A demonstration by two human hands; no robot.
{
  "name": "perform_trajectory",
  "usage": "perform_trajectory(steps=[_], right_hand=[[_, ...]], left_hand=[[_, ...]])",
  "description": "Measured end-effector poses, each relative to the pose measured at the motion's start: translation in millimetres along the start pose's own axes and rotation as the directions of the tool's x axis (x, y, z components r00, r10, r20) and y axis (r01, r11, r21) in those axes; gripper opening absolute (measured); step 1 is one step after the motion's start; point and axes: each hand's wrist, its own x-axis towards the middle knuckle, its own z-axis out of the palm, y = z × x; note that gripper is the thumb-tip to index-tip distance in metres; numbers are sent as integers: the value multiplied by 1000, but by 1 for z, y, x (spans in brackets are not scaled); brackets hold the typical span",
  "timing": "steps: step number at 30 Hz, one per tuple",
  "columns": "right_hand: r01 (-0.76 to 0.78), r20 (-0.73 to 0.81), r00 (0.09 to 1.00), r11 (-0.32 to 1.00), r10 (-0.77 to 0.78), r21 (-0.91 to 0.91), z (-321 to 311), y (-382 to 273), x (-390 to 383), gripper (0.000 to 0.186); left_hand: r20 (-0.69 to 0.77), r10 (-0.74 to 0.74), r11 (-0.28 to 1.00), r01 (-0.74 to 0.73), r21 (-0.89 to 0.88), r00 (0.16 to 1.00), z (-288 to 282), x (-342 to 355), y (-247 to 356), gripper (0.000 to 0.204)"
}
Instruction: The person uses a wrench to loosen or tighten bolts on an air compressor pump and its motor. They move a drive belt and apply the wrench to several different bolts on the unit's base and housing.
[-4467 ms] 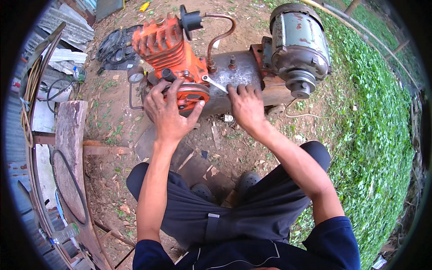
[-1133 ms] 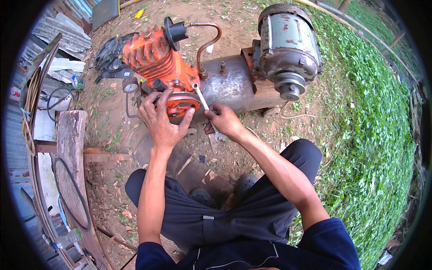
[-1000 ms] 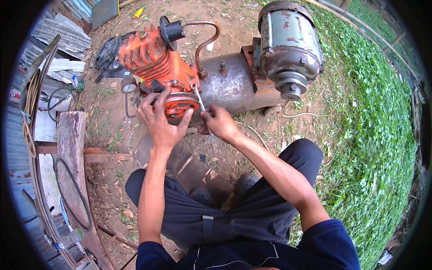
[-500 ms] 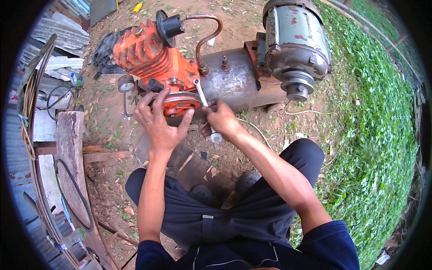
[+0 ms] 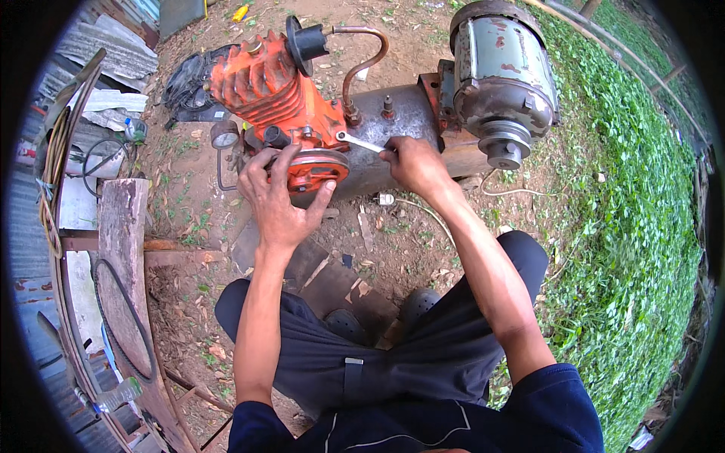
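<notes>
An orange finned compressor pump [image 5: 279,90] sits on a worn metal tank [image 5: 411,113]. My left hand [image 5: 278,211] grips the orange pulley [image 5: 321,172] at the pump's near side, fingers over its rim and thumb on its front face. In my right hand [image 5: 419,164] is a silver wrench [image 5: 364,143], held by its right part, which the fingers cover. Its ring end sits against the pump body just above the pulley, probably on a bolt; the fit is too small to make out.
A grey electric motor [image 5: 502,68] with a stepped pulley stands at the tank's right. A pressure gauge [image 5: 224,136] is left of the pump. A wooden plank [image 5: 123,226] with a black belt [image 5: 124,317] lies at left. Grass [image 5: 619,264] covers the right side.
My right hand has moved right and up, swinging the wrench from steep to nearly level. The left hand stays on the pulley. The whole view has shifted slightly.
</notes>
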Motion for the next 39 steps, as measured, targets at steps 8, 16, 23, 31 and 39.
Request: perform_trajectory(steps=[8, 16, 23, 31, 39], right_hand=[[305, -241, 876, 866, -418, -395, 2, 23, 11, 16], [-2, -181, 983, 998, 13, 62, -25, -20, -25, 20], [-350, 312, 937, 468, 159, 812, 28, -8, -27, 19], [-322, 303, 945, 495, 122, 807, 59, -24, -27, 22], [-365, 325, 931, 440, 166, 820, 55, -41, -27, 23]], left_hand=[[-5, 21, 1000, -21, 7, 1000, 3, 0, 0, 73], [-17, 8, 1000, -8, -7, 1000, 1, -2, 0, 73], [-17, -4, 1000, 4, -10, 1000, 3, -1, 0, 74], [-11, 2, 1000, -3, -16, 1000, 4, 0, 1, 74], [2, -25, 999, 25, -21, 1000, 4, 0, 3, 73]])
